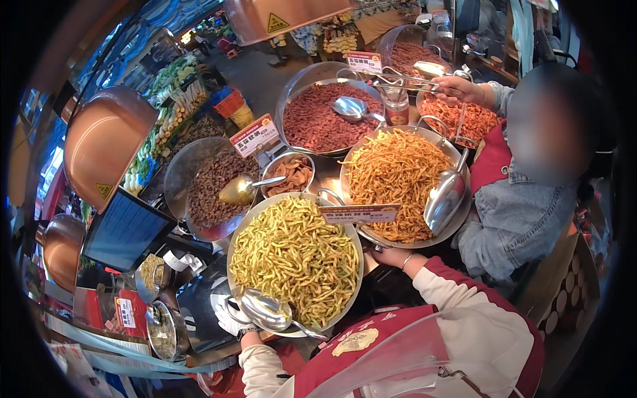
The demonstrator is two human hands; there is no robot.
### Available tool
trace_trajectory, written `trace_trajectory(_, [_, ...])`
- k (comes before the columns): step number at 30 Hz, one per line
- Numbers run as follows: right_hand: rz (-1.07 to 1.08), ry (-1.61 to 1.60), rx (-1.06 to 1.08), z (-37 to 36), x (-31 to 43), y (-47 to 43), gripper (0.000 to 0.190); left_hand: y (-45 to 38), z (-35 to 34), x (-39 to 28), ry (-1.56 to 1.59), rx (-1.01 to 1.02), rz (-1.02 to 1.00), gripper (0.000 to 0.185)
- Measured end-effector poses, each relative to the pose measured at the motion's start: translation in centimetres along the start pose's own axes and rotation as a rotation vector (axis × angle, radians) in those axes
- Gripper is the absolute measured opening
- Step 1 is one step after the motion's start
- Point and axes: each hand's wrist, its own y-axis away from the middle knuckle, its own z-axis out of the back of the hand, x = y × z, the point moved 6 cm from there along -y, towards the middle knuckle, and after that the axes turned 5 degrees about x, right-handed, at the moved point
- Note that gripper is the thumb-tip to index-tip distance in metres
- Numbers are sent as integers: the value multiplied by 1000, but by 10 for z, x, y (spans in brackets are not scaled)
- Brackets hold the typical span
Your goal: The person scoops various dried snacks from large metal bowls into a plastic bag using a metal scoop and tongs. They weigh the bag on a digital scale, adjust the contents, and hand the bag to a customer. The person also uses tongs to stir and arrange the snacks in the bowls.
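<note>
My left hand (230,319), in a white glove, is at the looped side handle of a wide metal pan (357,283) heaped with yellow-green fried strips (298,253). A shiny metal scoop (266,309) lies at this pan's near rim. My bare right hand (395,257) is at the counter edge, beside the lower handle of a second pan (460,214). Its fingers are partly hidden under the rims. That second pan holds orange-brown fried strips (393,179) and a large metal scoop (446,199). A sign with writing (361,213) stands between the pans.
A co-worker's hand (455,90) holds metal tongs (408,79) at the right. Beyond are pans of reddish pieces (318,114) and dark-brown pieces (214,184), and a bowl of brown slices (289,174). Copper lamp shades (107,144) hang left, above a screen (127,229).
</note>
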Motion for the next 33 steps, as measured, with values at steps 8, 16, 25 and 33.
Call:
trace_trajectory(8, [-48, 62, -163, 3, 3, 1, 46, 0, -2, 4, 2, 28, 7, 65])
trace_trajectory(16, [-231, -174, -58, -18, -10, -6, 44, -18, -8, 14, 57, -116, -142, 66])
trace_trajectory(25, [-134, -133, -167, -22, -12, -3, 48, -19, -13, 4, -76, 72, -11, 65])
trace_trajectory(33, [-99, -140, -170, -34, -22, -10, 43, -12, 2, -8, -118, 157, -13, 62])
